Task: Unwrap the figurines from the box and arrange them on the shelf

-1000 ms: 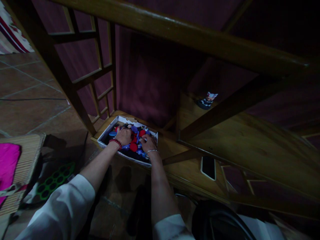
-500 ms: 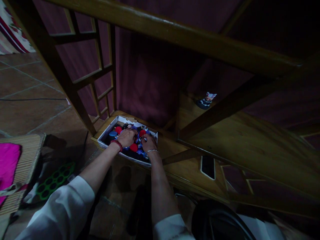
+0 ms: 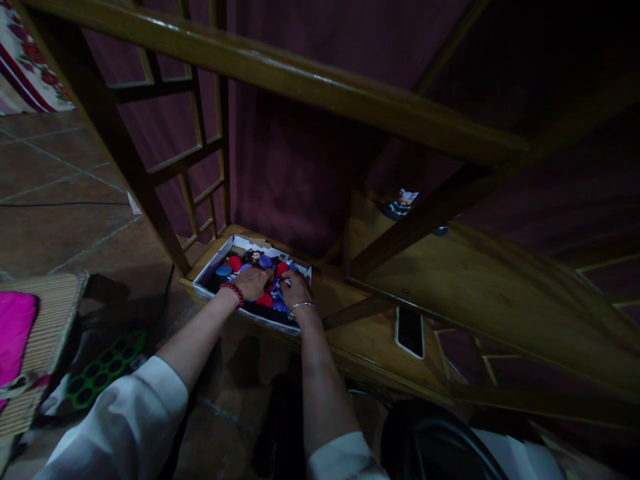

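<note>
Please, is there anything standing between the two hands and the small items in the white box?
Nothing visible does. The white box is open at the top, and the left hand and right hand are both among the small items. The wooden rail crosses neither forearm in this view.

1 head-worn camera looks forward and steeply down over the wearer's white cloth sleeves (image 3: 135,413) towards an open white cardboard box (image 3: 203,292); a glossy brown wooden rail (image 3: 300,77) crosses nearer the lens.
</note>
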Demonstrator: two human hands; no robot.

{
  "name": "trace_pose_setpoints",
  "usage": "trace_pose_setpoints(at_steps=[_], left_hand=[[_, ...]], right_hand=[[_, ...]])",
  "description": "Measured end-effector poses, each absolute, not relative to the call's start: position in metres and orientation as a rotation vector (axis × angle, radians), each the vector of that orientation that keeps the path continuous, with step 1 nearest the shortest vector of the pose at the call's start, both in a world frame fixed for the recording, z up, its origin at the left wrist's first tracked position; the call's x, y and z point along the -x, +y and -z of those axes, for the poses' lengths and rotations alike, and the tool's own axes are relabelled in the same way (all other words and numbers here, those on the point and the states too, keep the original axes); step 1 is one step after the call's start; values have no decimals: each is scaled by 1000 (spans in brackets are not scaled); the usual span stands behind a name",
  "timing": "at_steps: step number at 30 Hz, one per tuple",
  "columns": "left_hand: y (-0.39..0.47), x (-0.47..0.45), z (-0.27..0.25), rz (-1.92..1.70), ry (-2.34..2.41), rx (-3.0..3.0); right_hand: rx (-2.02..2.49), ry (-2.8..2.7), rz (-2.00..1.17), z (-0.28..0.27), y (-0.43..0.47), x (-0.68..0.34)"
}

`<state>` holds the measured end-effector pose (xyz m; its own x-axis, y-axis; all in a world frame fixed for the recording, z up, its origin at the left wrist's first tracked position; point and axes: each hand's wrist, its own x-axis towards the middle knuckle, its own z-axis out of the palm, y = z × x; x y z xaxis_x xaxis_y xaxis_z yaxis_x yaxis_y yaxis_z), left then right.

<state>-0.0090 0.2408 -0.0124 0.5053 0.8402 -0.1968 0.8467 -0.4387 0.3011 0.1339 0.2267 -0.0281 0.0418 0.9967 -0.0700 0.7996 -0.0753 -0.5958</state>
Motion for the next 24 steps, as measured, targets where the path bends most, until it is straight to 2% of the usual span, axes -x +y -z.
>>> trace_pose_setpoints(at_steps=[5,17,24], left_hand=[[238,3,8,91,1394,-2380],[232,3,10,-142,1334,-2308],[232,2,12,-220,1325,-2262]], right_hand=[[1890,-1816,-684,30,227,-134],[1861,-1758,-793,31,229,-132],[1757,-1678,-719,37,229,-137]])
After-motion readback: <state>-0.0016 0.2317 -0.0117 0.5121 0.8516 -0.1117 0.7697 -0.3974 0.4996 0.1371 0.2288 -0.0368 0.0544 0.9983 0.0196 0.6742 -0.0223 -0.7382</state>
